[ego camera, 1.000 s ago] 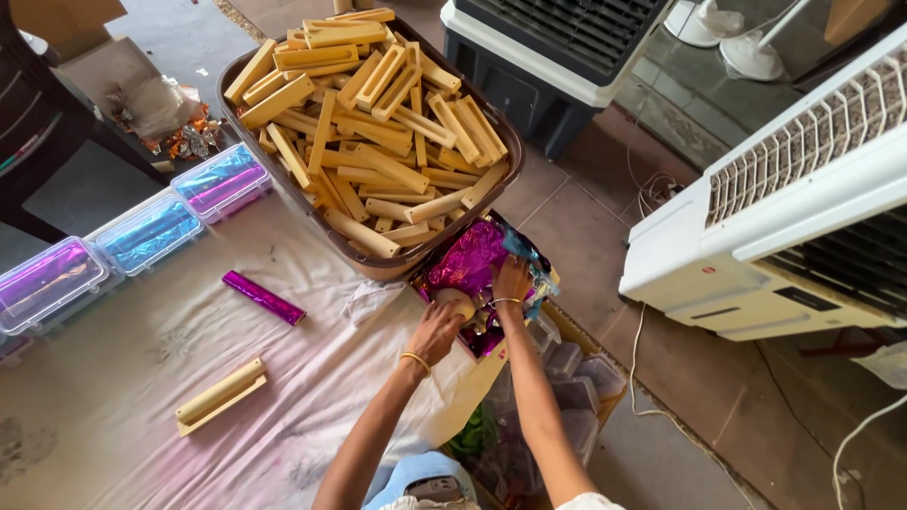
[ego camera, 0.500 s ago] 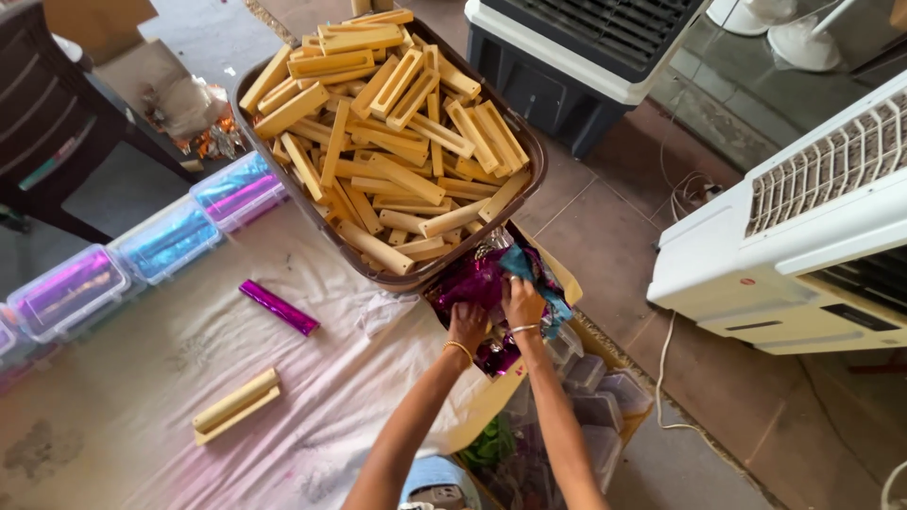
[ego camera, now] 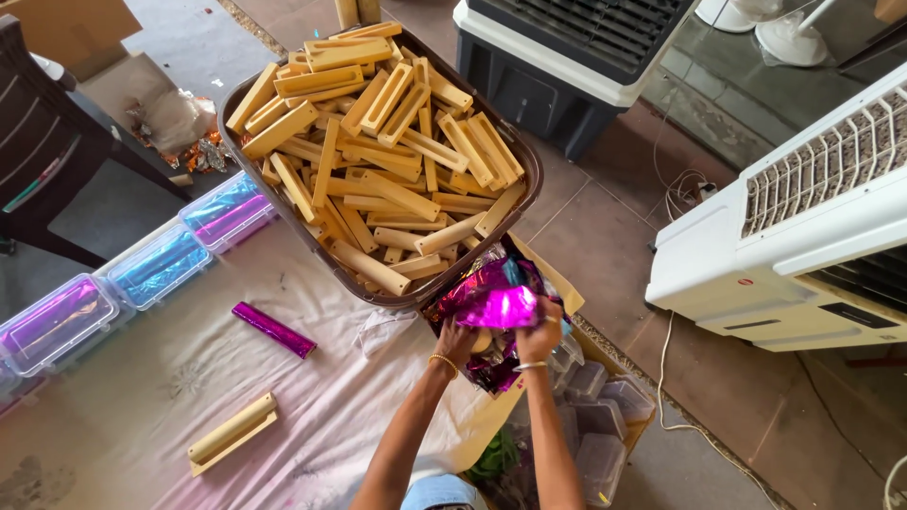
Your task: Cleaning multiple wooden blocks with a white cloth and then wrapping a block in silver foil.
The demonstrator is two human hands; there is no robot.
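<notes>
**Both hands in the foil, just below the crate of wooden blocks**

The left hand [ego camera: 457, 340] and right hand [ego camera: 540, 332] both reach forward and close on a bundle of shiny magenta foil wrappers [ego camera: 496, 304], which sits in an open cardboard box [ego camera: 557, 283] at the edge of the cloth-covered surface [ego camera: 189, 378]. Fingers curl into the crinkled sheets from either side, seemingly to hold the slippery stack together. Both forearms stretch straight out, wrists bent down, bangles at each wrist.

Directly beyond the hands stands a brown crate [ego camera: 524, 156] heaped with tan wooden blocks [ego camera: 378, 151]. To the left of the left hand lie one foil-wrapped stick [ego camera: 274, 330] and one bare block [ego camera: 232, 434]. Further left stand clear lidded boxes [ego camera: 156, 269] of coloured foil.
</notes>
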